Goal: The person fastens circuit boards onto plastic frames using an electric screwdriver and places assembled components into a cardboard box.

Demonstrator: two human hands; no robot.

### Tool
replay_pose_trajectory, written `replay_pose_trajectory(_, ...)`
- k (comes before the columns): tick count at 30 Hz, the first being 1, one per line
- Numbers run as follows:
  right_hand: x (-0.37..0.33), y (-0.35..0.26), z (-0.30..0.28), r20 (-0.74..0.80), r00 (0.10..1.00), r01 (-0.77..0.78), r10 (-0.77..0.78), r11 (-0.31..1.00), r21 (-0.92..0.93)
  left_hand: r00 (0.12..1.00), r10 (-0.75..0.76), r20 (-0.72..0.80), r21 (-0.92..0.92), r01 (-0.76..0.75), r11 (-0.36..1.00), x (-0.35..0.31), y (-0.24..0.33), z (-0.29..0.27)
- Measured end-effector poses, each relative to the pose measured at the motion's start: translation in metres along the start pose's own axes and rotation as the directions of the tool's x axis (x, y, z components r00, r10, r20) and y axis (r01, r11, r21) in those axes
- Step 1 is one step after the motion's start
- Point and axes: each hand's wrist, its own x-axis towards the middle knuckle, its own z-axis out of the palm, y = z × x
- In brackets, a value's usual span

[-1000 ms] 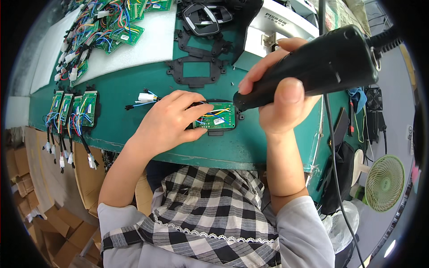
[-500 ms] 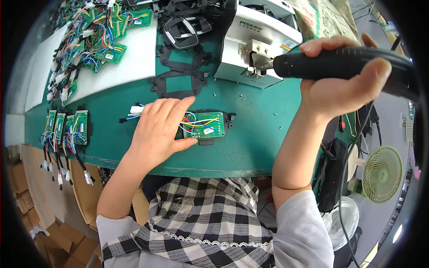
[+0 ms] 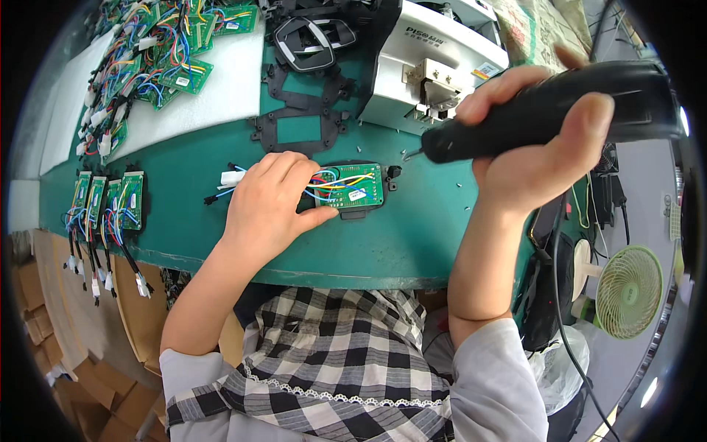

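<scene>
My left hand (image 3: 269,197) is closed over the left end of a green circuit board (image 3: 361,190), with its thumb along the near edge. The board lies in a black plastic frame (image 3: 392,177) on the bench. Coloured wires run across it, and a white connector (image 3: 231,178) sticks out left of my fingers. My right hand (image 3: 541,162) is wrapped round a black electric screwdriver (image 3: 493,121). Its bit points left, above the bench between the board and a white screw-feeding machine (image 3: 401,85); whether a screw sits on the tip is too small to tell.
Several wired boards (image 3: 132,200) stand in a row at left. Behind them, more boards (image 3: 184,76) are heaped on white foam (image 3: 221,99). Black frames (image 3: 291,132) lie beyond my left hand. Loose screws dot the green bench (image 3: 398,250). A cable hangs by a green fan (image 3: 628,291) at right.
The screwdriver has come away from the screw-feeding machine, leftward and nearer the board, and its bit now shows. My left hand stays on the board; the whole view has shifted slightly.
</scene>
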Motion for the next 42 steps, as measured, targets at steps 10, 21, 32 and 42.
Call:
replay_pose_trajectory(10,-0.048,0.006,0.007,0.078,0.984,-0.173,0.162,0.97,0.172,1.0,0.011,-0.024,-0.017,-0.011,1.0,-0.001,-0.002,0.001)
replay_pose_trajectory(21,-0.061,0.007,0.007,0.181,0.972,-0.167,0.15,0.982,0.085,0.999,0.026,-0.04,-0.034,-0.027,0.999,-0.004,-0.002,0.0)
replay_pose_trajectory(32,0.035,0.006,-0.021,-0.12,0.98,0.153,-0.157,0.987,-0.042,0.996,0.081,-0.025,-0.016,-0.082,0.997,-0.004,0.007,0.004)
replay_pose_trajectory(42,0.031,0.014,0.004,-0.046,0.976,0.207,-0.212,0.973,-0.106,0.998,0.059,-0.01,0.014,-0.059,0.998,-0.005,0.01,0.001)
